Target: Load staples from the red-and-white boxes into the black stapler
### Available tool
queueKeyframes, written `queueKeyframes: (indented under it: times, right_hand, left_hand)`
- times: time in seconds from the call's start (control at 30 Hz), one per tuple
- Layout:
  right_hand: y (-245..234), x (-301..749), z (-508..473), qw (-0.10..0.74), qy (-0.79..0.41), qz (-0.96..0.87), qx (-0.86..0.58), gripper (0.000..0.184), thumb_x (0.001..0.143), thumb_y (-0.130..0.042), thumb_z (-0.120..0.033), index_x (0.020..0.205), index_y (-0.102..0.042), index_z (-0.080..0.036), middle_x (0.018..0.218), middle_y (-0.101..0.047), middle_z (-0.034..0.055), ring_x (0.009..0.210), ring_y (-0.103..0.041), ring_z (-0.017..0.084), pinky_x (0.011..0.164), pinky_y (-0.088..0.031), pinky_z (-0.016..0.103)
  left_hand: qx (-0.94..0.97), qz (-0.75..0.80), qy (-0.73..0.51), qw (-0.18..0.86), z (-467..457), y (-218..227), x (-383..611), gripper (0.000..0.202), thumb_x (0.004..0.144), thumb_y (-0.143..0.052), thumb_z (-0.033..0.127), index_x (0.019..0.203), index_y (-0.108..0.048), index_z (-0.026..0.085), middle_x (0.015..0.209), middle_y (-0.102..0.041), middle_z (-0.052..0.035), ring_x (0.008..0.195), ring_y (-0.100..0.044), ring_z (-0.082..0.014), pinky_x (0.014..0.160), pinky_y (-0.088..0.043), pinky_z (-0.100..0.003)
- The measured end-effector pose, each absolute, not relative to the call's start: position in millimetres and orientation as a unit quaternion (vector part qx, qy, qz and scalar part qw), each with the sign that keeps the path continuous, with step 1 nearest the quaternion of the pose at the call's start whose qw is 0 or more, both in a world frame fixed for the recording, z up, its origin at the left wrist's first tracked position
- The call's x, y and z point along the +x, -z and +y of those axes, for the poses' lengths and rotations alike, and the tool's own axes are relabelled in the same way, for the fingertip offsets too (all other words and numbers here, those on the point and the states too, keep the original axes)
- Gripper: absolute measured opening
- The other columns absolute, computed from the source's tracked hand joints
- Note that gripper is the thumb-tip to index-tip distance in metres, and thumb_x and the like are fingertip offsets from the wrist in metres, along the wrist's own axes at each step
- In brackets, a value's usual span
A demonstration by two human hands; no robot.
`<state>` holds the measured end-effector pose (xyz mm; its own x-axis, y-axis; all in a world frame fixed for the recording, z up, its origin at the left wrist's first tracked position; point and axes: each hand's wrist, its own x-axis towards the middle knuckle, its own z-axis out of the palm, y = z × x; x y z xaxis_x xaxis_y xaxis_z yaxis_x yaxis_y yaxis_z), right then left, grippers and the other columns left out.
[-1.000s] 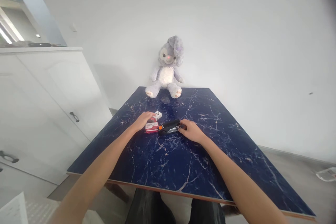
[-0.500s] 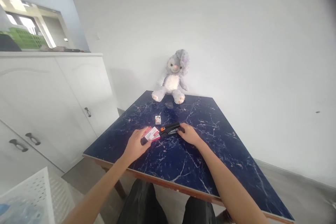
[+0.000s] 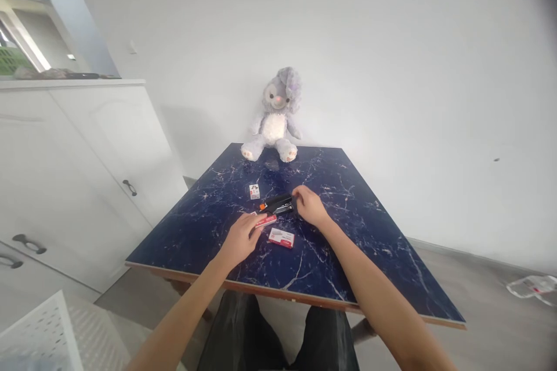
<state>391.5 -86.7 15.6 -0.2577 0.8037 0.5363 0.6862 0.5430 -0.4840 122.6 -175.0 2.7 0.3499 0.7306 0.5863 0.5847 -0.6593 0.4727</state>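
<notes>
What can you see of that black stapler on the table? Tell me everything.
The black stapler looks like plastic, with a shiny, metal-looking strip low along it and an orange piece at its left end. It lies on the blue, white-veined table, slanted so its right end is slightly farther from the person. The right hand is at that end; contact is unclear. A red-and-white box by the left hand sits close on its near side.

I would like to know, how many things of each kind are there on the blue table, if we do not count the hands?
Boxes: 3
Stapler: 1
Plush toy: 1
Total: 5
</notes>
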Motion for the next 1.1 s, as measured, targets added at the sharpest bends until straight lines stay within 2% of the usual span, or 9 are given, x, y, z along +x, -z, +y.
queueKeyframes:
  times: [0.13, 0.23, 0.33, 0.4, 0.47, 0.57, 0.67, 0.9, 1.1]
  right_hand:
    - [-40, 384, -113, 0.447, -0.101, -0.778, -0.429, 0.009, 0.086, -0.054, -0.02, 0.094, -0.055, -0.022, 0.089, -0.062, 0.0037, 0.077, -0.059, 0.018, 0.078, -0.047, 0.031]
    - [-48, 361, -132, 0.386, -0.207, -0.842, -0.316, 0.015, 0.085, -0.064, -0.032, 0.087, -0.053, -0.023, 0.105, -0.065, 0.0053, 0.08, -0.061, 0.016, 0.074, -0.049, 0.028]
    - [-41, 338, -139, 0.345, -0.237, -0.866, -0.275, 0.03, 0.085, -0.068, -0.04, 0.072, -0.047, -0.022, 0.091, -0.065, 0.0027, 0.074, -0.059, 0.015, 0.071, -0.048, 0.027]
    - [-33, 331, -137, 0.353, -0.242, -0.857, -0.288, 0.035, 0.085, -0.069, -0.042, 0.07, -0.045, -0.022, 0.083, -0.064, 0.0009, 0.068, -0.056, 0.013, 0.068, -0.047, 0.027]
    - [-27, 332, -132, 0.369, -0.242, -0.842, -0.309, 0.034, 0.083, -0.072, -0.042, 0.073, -0.046, -0.022, 0.085, -0.065, 0.0005, 0.069, -0.057, 0.013, 0.069, -0.047, 0.027]
    - [-22, 338, -126, 0.378, -0.241, -0.83, -0.332, 0.03, 0.08, -0.076, -0.04, 0.082, -0.053, -0.022, 0.09, -0.068, 0.0002, 0.073, -0.059, 0.014, 0.073, -0.048, 0.027]
    - [-20, 337, -126, 0.374, -0.237, -0.832, -0.333, 0.031, 0.079, -0.078, -0.039, 0.097, -0.058, -0.022, 0.091, -0.069, 0.0, 0.073, -0.061, 0.015, 0.071, -0.048, 0.027]
    - [-17, 331, -127, 0.372, -0.203, -0.854, -0.303, 0.045, 0.081, -0.077, -0.03, 0.122, -0.061, -0.023, 0.111, -0.069, 0.0053, 0.083, -0.064, 0.017, 0.079, -0.051, 0.03]
    - [-15, 335, -122, 0.363, -0.243, -0.846, -0.307, 0.04, 0.085, -0.073, -0.027, 0.124, -0.062, -0.023, 0.102, -0.072, 0.0035, 0.076, -0.068, 0.015, 0.077, -0.054, 0.028]
  left_hand:
    - [0.784, 0.401, -0.467, 0.083, -174, -4, 121, 0.029, 0.096, -0.055, 0.024, 0.121, -0.067, 0.032, 0.116, -0.071, -0.0065, 0.113, -0.063, -0.0246, 0.1, -0.052, -0.046]
    - [0.798, 0.364, -0.475, 0.071, -175, -5, 122, 0.025, 0.094, -0.057, 0.021, 0.111, -0.07, 0.033, 0.118, -0.072, -0.0043, 0.118, -0.061, -0.0244, 0.105, -0.049, -0.05]
    - [0.8, 0.368, -0.47, 0.063, -178, -6, 121, 0.024, 0.093, -0.057, 0.019, 0.105, -0.072, 0.032, 0.127, -0.068, -0.0046, 0.123, -0.057, -0.026, 0.107, -0.045, -0.053]
    - [0.775, 0.392, -0.486, 0.096, -179, -6, 119, 0.028, 0.091, -0.057, 0.022, 0.115, -0.07, 0.031, 0.139, -0.06, -0.0061, 0.13, -0.052, -0.028, 0.109, -0.043, -0.054]
    - [0.73, 0.411, -0.509, 0.197, -175, -5, 115, 0.041, 0.091, -0.057, 0.027, 0.131, -0.061, 0.03, 0.145, -0.054, -0.0085, 0.125, -0.056, -0.0281, 0.105, -0.047, -0.051]
    - [0.627, 0.416, -0.51, 0.416, -163, -1, 109, 0.045, 0.094, -0.051, 0.04, 0.133, -0.061, 0.021, 0.119, -0.069, -0.0133, 0.087, -0.068, -0.0218, 0.079, -0.056, -0.04]
    - [0.562, 0.41, -0.495, 0.52, -154, 2, 107, 0.047, 0.092, -0.056, 0.047, 0.126, -0.066, 0.016, 0.085, -0.071, -0.0086, 0.067, -0.063, -0.0166, 0.064, -0.053, -0.032]
    - [0.574, 0.428, -0.483, 0.504, -155, 1, 108, 0.044, 0.085, -0.068, 0.045, 0.119, -0.07, 0.017, 0.087, -0.072, -0.0062, 0.069, -0.065, -0.0161, 0.064, -0.056, -0.031]
    - [0.537, 0.476, -0.518, 0.465, -150, 5, 106, 0.041, 0.082, -0.07, 0.042, 0.115, -0.072, 0.017, 0.087, -0.076, -0.0062, 0.069, -0.068, -0.0174, 0.065, -0.056, -0.031]
